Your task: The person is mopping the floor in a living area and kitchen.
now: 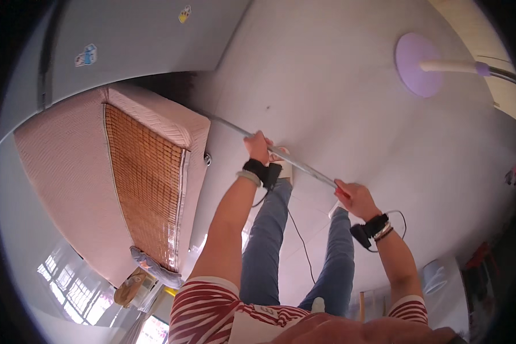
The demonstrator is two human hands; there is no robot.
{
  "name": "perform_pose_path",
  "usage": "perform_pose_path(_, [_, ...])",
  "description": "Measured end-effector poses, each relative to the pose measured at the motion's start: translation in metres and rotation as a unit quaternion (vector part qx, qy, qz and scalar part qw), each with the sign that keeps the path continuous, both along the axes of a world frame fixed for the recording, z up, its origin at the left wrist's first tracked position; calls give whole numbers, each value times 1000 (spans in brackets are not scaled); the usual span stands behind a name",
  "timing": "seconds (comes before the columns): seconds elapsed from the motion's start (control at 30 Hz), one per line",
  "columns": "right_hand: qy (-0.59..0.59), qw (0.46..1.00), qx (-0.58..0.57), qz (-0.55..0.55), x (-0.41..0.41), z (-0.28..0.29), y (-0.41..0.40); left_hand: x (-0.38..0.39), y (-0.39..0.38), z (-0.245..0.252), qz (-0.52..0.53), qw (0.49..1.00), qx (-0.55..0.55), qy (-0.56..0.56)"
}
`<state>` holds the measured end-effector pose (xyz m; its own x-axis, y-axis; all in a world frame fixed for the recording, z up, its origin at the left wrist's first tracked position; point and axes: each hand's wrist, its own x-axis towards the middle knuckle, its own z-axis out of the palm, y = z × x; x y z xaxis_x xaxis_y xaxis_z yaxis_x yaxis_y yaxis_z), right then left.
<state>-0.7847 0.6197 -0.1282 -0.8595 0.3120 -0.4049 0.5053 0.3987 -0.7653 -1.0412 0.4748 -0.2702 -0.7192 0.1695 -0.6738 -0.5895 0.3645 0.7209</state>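
Observation:
A long, thin light-grey pole (303, 167) slants across the view above the floor. My left hand (258, 146) is closed around it partway along. Near the pole's lower right end, my right hand (357, 200) grips it where a red part shows at the palm. From my left hand the pole runs up and left towards the dark gap between the bed (60, 172) and a grey sticker-bearing panel (146, 38). Its far end is lost in that dark area. Both wrists carry black strapped devices with cables.
A brown bamboo mat (144, 180) lies on the pink quilted bed cover, with a grey cushion (157, 266) at its end. A round purple base with a stand (417, 64) is at upper right. A thin dark cable (301, 238) crosses the floor between my legs.

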Motion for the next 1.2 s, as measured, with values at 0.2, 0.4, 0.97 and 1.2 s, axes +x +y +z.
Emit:
perform_pose_path(0.2, [30,999,-25,26,-91,-68,0,-111,6,-29,151,983,-58,-83])
perform_pose_path(0.4, [30,999,-44,3,-84,-96,-53,-107,-39,-69,156,978,-135,-21])
perform_pose_path(0.97, [-129,991,-34,27,147,113,-33,158,-61,-23,-610,684,-363,171])
perform_pose_path(1.2, [-208,978,15,-17,286,255,-15,359,-5,107,-702,531,-420,222])
